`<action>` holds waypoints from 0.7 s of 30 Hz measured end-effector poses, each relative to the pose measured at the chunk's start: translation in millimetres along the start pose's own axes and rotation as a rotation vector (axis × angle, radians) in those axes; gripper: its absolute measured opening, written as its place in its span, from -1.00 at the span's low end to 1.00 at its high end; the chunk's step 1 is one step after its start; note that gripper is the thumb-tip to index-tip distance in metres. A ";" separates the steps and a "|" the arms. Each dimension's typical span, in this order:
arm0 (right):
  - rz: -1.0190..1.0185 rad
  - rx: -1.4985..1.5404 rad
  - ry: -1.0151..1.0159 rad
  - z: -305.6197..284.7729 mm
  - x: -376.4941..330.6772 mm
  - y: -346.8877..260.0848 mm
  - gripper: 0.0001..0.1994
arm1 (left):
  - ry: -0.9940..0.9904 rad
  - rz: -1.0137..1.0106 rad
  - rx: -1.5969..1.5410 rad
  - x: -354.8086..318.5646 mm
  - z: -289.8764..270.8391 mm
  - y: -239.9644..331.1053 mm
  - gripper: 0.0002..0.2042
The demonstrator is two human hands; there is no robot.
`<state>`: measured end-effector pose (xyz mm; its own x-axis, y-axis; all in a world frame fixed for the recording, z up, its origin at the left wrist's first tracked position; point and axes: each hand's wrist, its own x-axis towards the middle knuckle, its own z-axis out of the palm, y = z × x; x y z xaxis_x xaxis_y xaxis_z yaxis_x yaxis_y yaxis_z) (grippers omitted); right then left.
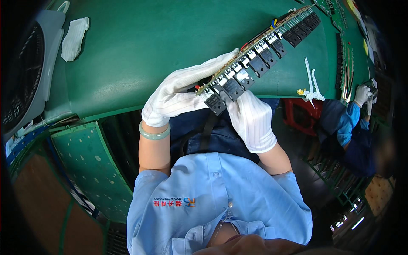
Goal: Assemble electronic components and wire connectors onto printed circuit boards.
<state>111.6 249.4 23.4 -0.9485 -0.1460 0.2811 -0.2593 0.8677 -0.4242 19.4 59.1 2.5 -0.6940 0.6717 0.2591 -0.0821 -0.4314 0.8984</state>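
Note:
A long circuit board [254, 52] is held tilted on edge above the green table, running from my hands up to the far right. A row of black, flat transistors [258, 66] lines its near side, with small white parts between them. My left hand [180, 91], in a white striped glove, grips the board's near left end, the thumb below and the fingers stretched behind it. My right hand [253, 119], gloved the same way, has its fingers closed at one of the black transistors [233, 89] near that end. Its fingertips are partly hidden behind the part.
A white cloth glove [75, 39] lies at the far left beside a grey fan [32, 72]. White strips [313, 80] lie near the table's right edge. More boards [340, 17] sit at the far right. Another person's gloved hand [362, 95] works beyond a red stool [299, 117].

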 end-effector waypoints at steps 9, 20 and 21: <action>-0.003 -0.024 0.012 -2.0 1.7 -0.6 -0.86 | 0.115 -0.151 -0.202 -7.4 1.5 -1.1 -0.31; 0.052 0.025 0.044 -9.0 -1.9 -5.9 -0.87 | -0.044 0.069 0.176 7.7 3.1 6.5 -0.35; 0.042 0.031 0.024 -12.4 -1.8 -7.9 -0.85 | -0.058 0.085 0.062 6.2 0.2 1.9 -0.37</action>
<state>117.6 248.8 37.0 -0.9543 -0.0976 0.2826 -0.2248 0.8574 -0.4629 15.1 62.6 5.9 -0.6540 0.6686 0.3539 0.0208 -0.4517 0.8919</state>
